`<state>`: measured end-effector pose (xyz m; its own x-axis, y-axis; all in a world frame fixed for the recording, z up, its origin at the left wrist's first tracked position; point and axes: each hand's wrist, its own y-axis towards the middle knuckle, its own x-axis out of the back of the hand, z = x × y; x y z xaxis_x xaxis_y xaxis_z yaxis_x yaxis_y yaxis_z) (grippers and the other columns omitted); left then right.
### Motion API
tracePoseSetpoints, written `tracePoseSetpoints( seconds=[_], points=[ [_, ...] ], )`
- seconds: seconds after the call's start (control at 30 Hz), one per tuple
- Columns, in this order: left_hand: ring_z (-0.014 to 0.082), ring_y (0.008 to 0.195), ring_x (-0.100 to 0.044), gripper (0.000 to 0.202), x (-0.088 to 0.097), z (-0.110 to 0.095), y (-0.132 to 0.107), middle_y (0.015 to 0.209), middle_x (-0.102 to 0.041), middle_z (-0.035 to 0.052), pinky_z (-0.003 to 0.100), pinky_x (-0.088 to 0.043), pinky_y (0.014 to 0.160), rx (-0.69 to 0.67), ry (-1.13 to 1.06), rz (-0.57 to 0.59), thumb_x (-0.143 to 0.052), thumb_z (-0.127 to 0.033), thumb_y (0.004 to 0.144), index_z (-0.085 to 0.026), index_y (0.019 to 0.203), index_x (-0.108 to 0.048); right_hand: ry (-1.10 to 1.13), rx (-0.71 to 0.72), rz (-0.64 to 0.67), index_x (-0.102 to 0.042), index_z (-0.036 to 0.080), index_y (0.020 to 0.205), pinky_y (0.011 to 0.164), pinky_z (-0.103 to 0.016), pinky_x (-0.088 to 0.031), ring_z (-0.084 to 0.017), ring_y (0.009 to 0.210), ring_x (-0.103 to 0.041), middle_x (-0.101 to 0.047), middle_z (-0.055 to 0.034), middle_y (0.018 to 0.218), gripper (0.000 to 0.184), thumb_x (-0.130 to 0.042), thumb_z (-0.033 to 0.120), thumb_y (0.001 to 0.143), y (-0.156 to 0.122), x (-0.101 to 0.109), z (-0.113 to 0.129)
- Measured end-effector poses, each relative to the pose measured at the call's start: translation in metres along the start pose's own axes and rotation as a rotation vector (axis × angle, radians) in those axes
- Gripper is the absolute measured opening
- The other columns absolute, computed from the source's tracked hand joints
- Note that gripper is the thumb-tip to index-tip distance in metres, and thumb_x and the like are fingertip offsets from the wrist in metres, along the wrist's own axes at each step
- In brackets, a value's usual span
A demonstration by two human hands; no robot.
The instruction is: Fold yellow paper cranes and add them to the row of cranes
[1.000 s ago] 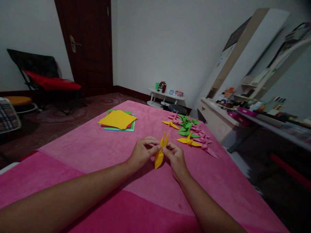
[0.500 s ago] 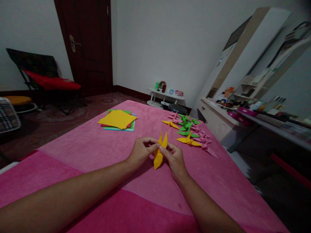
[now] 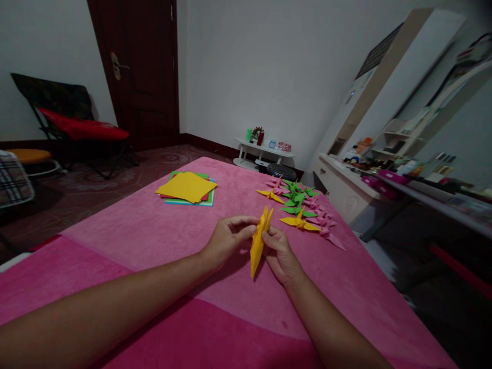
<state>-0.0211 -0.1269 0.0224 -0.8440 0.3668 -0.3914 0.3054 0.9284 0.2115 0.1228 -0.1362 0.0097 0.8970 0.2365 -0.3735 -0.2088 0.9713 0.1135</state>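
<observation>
A folded yellow origami paper (image 3: 257,248) is held just above the pink cloth, two narrow points up and a broader point down. My left hand (image 3: 230,237) pinches it from the left between thumb and fingers. From the right, my right hand (image 3: 281,252) grips its edge, the thumb pressed against the fold. Beyond the right hand lie finished paper cranes: a yellow crane (image 3: 300,222) nearest, another yellow crane (image 3: 271,195), several green cranes (image 3: 295,197) and several pink cranes (image 3: 325,221).
A stack of coloured paper sheets (image 3: 187,187), yellow on top, lies at the table's far left. The pink cloth (image 3: 126,241) covers the table. A cluttered dresser (image 3: 342,179) stands at right, a folding chair (image 3: 82,128) at left, and a low white shelf (image 3: 265,147) beyond.
The yellow folded paper has turned so it shows more edge-on, its two upper points closer together. Both hands have shifted slightly right with it, still gripping.
</observation>
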Motion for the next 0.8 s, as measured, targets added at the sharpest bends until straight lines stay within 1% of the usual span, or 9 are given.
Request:
tracePoseSetpoints(
  seconds=[0.07,0.2,0.3,0.4,0.5,0.63,0.7,0.8],
  points=[
    [0.0133,0.064,-0.058,0.032,0.0,0.002,0.0,0.085,-0.066,0.007,0.025,-0.045,0.058,0.025,-0.057,0.0,-0.071,-0.03,0.065,-0.014,0.093,-0.066,0.025,-0.002,0.007,-0.066,0.018,0.092,0.064,-0.027,-0.052,-0.014,0.065,-0.061,-0.068,-0.0022,0.079,0.023,-0.066,0.028,0.071,0.0,0.001,0.0],
    [0.0142,0.071,-0.06,0.034,0.0,0.007,0.001,0.089,-0.066,0.0084,0.026,-0.046,0.067,0.038,-0.114,0.006,-0.073,-0.025,0.065,-0.013,0.095,-0.064,0.055,0.004,0.034,-0.066,0.017,0.095,0.067,-0.025,-0.05,-0.014,0.069,-0.062,-0.068,-0.0028,0.083,0.022,-0.065,0.024,0.074,0.001,0.001,-0.001],
    [0.0152,0.074,-0.06,0.035,0.001,0.013,0.001,0.091,-0.065,0.0094,0.028,-0.045,0.072,0.072,-0.149,0.028,-0.072,-0.025,0.065,-0.012,0.096,-0.063,0.053,0.013,0.046,-0.066,0.017,0.094,0.068,-0.023,-0.048,-0.013,0.07,-0.062,-0.069,-0.0032,0.084,0.021,-0.065,0.023,0.074,0.002,0.001,-0.003],
    [0.0143,0.071,-0.06,0.031,0.002,0.018,-0.001,0.086,-0.064,0.0085,0.028,-0.045,0.07,0.095,-0.166,0.029,-0.071,-0.026,0.067,-0.011,0.092,-0.063,0.042,-0.001,0.039,-0.066,0.018,0.09,0.064,-0.022,-0.047,-0.013,0.065,-0.062,-0.069,-0.0022,0.079,0.018,-0.067,0.023,0.073,0.002,0.0,-0.004],
    [0.0119,0.067,-0.058,0.028,0.001,0.016,-0.002,0.082,-0.064,0.0065,0.025,-0.044,0.066,0.111,-0.171,0.017,-0.07,-0.028,0.067,-0.011,0.089,-0.063,0.048,-0.027,0.058,-0.066,0.018,0.089,0.062,-0.023,-0.046,-0.013,0.064,-0.062,-0.069,-0.0021,0.078,0.018,-0.067,0.025,0.073,0.002,0.0,-0.004],
    [0.007,0.054,-0.052,0.025,0.0,0.004,-0.001,0.067,-0.06,0.0017,0.019,-0.039,0.054,0.12,-0.078,0.014,-0.069,-0.031,0.067,-0.011,0.08,-0.064,0.076,-0.07,0.119,-0.066,0.019,0.093,0.064,-0.026,-0.047,-0.016,0.071,-0.063,-0.069,-0.0034,0.083,0.02,-0.066,0.026,0.074,0.001,0.001,-0.004],
    [0.0068,0.05,-0.05,0.023,0.0,-0.002,0.002,0.061,-0.058,-0.0001,0.019,-0.037,0.051,0.116,0.021,0.006,-0.069,-0.03,0.065,-0.01,0.074,-0.063,0.072,-0.084,0.133,-0.066,0.019,0.093,0.065,-0.026,-0.047,-0.017,0.074,-0.064,-0.069,-0.0039,0.085,0.02,-0.065,0.025,0.075,0.001,0.001,-0.005],
    [0.0076,0.046,-0.049,0.018,0.003,-0.008,0.008,0.054,-0.055,-0.0015,0.02,-0.037,0.048,0.094,0.199,-0.053,-0.068,-0.027,0.062,-0.011,0.066,-0.059,0.046,-0.103,0.127,-0.066,0.018,0.092,0.065,-0.025,-0.047,-0.017,0.075,-0.064,-0.069,-0.0043,0.087,0.02,-0.067,0.025,0.073,0.001,0.001,-0.006]
  ],
)
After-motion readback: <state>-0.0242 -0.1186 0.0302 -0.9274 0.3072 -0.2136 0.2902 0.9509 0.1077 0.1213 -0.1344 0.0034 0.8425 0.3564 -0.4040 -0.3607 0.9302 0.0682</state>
